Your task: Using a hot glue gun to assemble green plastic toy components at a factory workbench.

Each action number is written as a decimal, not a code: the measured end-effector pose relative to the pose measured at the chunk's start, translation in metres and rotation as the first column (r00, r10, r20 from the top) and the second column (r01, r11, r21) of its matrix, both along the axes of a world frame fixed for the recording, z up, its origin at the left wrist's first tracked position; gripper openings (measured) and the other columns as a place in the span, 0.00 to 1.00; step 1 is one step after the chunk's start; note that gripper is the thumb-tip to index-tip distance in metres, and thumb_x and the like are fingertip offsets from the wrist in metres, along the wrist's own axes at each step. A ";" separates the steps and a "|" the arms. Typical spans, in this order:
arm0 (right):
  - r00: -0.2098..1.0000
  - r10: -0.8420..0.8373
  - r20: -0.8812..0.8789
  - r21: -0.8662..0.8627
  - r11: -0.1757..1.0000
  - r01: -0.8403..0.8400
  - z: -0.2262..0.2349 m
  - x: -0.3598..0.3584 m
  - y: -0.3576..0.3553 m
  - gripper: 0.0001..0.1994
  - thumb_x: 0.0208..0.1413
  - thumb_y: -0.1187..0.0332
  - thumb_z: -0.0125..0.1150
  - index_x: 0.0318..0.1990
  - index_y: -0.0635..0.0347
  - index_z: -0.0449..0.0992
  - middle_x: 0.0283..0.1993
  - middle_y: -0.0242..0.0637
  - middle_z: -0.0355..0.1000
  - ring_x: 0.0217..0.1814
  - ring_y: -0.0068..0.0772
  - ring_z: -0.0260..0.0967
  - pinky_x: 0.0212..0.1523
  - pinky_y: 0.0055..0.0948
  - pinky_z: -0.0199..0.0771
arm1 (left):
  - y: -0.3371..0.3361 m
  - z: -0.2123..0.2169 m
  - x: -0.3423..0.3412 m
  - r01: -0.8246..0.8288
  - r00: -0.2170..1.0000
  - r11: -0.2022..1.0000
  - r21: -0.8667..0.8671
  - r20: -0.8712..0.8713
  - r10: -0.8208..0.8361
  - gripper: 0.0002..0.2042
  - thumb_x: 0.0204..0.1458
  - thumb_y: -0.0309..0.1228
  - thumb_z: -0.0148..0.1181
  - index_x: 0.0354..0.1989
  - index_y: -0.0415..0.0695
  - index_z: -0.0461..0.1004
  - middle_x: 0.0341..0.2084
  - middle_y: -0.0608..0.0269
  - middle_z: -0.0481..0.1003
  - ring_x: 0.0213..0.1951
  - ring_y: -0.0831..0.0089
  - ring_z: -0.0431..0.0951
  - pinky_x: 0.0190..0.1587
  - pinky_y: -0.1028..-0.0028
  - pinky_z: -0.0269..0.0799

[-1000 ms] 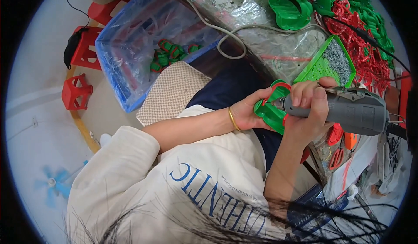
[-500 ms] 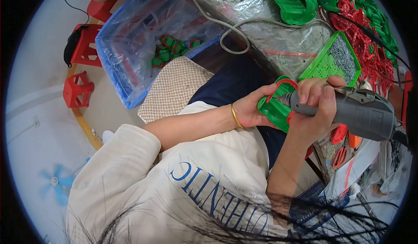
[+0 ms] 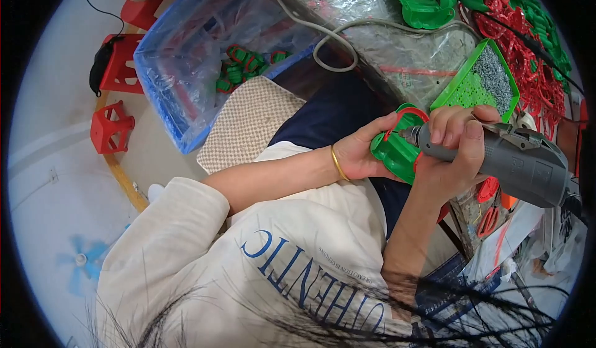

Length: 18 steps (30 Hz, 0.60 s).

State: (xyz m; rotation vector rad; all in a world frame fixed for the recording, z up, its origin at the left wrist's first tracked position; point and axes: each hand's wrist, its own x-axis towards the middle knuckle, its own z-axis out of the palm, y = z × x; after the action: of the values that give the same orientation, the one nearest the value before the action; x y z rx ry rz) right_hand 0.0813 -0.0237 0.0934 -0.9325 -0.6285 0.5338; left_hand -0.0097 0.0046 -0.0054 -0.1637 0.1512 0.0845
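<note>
My left hand (image 3: 363, 152) is closed on the edge of a green plastic molded piece (image 3: 395, 153) with a red strip fitted on it, and holds it above my lap by the table edge. In my right hand (image 3: 456, 152) is a grey electric screwdriver (image 3: 528, 167), the fingers wrapped round its front end. It points left, its tip at the red strip on the green piece; whether tip and strip touch cannot be made out. Just beyond my right hand stands a light green basket (image 3: 458, 90) with small silvery screws (image 3: 492, 78).
Red parts (image 3: 534, 68) and larger green parts (image 3: 428, 3) are heaped on the far right. A grey cable (image 3: 338, 36) loops over the table edge. To the left is a blue, plastic-lined crate (image 3: 155, 93) with green-and-red pieces (image 3: 239, 68). Red scissors (image 3: 488, 221) lie at the right.
My hands, the green piece and the screwdriver have shifted slightly to the right in the picture. Both grips stay the same.
</note>
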 end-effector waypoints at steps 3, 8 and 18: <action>1.000 -0.014 0.001 -0.003 1.000 0.014 -0.001 -0.001 0.000 0.11 0.51 0.70 0.52 0.42 0.60 0.67 0.18 0.28 0.56 0.19 0.22 0.53 0.26 0.24 0.54 | 0.000 0.000 0.000 -0.012 1.000 1.000 0.011 -0.011 0.012 0.25 0.54 0.49 0.51 0.56 0.49 0.61 0.52 0.57 0.67 0.53 0.60 0.68 0.52 0.48 0.64; 1.000 0.012 0.015 -0.006 1.000 -0.012 -0.003 0.001 -0.001 0.11 0.51 0.69 0.52 0.43 0.59 0.67 0.18 0.27 0.56 0.20 0.22 0.53 0.27 0.24 0.54 | 0.000 0.001 0.000 -0.018 0.999 1.000 0.014 -0.028 0.019 0.26 0.53 0.50 0.51 0.56 0.48 0.61 0.52 0.57 0.67 0.53 0.60 0.68 0.53 0.48 0.64; 1.000 0.015 -0.010 -0.020 1.000 -0.016 -0.003 0.000 0.000 0.12 0.52 0.68 0.51 0.43 0.58 0.66 0.18 0.26 0.54 0.20 0.21 0.53 0.29 0.23 0.54 | 0.003 0.000 0.001 -0.039 0.999 0.999 -0.002 0.013 0.039 0.26 0.54 0.48 0.51 0.57 0.48 0.60 0.52 0.56 0.67 0.53 0.60 0.68 0.52 0.50 0.66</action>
State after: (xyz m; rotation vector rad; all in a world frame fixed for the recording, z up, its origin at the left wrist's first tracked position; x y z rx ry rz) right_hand 0.0810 -0.0233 0.0906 -0.9445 -0.6229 0.5593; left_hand -0.0088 0.0073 -0.0057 -0.1692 0.1353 0.1220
